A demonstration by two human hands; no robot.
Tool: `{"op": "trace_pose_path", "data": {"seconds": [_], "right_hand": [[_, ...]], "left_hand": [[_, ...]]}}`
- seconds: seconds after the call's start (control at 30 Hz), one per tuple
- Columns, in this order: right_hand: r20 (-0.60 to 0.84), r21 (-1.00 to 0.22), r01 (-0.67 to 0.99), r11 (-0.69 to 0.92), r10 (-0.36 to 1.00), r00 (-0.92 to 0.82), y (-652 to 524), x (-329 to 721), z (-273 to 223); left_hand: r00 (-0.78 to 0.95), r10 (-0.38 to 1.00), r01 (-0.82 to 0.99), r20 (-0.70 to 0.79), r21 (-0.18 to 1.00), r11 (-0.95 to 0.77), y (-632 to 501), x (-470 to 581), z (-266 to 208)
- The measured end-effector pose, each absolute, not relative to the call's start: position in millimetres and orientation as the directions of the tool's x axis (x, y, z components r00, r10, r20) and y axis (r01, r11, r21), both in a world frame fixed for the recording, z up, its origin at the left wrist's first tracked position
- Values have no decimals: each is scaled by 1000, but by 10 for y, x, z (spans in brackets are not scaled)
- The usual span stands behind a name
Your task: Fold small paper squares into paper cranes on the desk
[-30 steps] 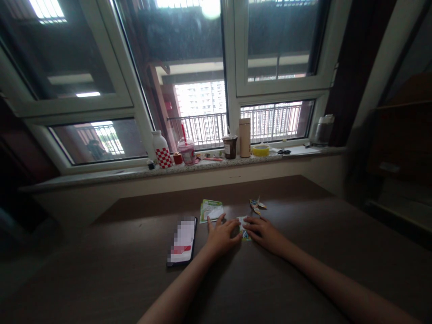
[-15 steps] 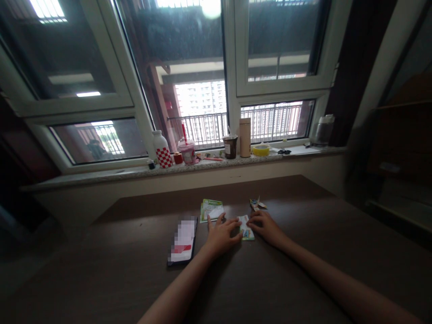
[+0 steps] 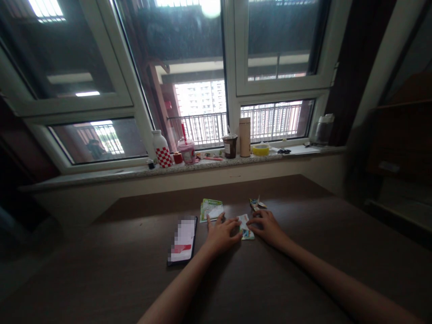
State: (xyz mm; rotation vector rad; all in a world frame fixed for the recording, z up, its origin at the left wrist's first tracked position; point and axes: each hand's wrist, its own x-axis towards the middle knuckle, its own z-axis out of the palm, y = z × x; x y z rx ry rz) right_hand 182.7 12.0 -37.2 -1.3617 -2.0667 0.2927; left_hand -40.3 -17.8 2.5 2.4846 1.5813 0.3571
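Observation:
A small printed paper piece (image 3: 247, 234), white with green and blue, lies on the brown table between my hands. My left hand (image 3: 221, 236) rests with its fingers spread, some at the paper's left edge and others reaching toward a green-and-white stack of printed sheets (image 3: 212, 208). On the paper's right side, my right hand (image 3: 269, 228) has bent fingers held apart, their tips touching or very close to it. Just beyond that hand is a crumpled, folded colourful paper (image 3: 257, 204). Neither hand visibly grips anything.
A phone (image 3: 183, 240) with a lit, blurred screen lies left of my left forearm. On the windowsill stand a checkered bottle (image 3: 163, 150), a pink drink cup (image 3: 186, 150), a dark drink cup (image 3: 230, 147), a tan flask (image 3: 245, 137), yellow tape (image 3: 261, 150) and scissors (image 3: 284, 151).
My hands stay almost in place, with only a tiny shift of the fingers over the small paper. The phone and the stack of sheets have not moved.

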Motion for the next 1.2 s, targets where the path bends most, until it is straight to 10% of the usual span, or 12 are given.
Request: {"op": "trace_pose_path", "data": {"seconds": [0.57, 1.2], "right_hand": [[201, -515, 704, 490, 867, -456, 56, 2046, -261], [433, -571, 612, 546, 835, -340, 74, 2056, -374]], "left_hand": [[411, 904, 861, 114, 277, -427, -157, -412, 4], [415, 903, 856, 109, 290, -428, -168, -417, 2]]}}
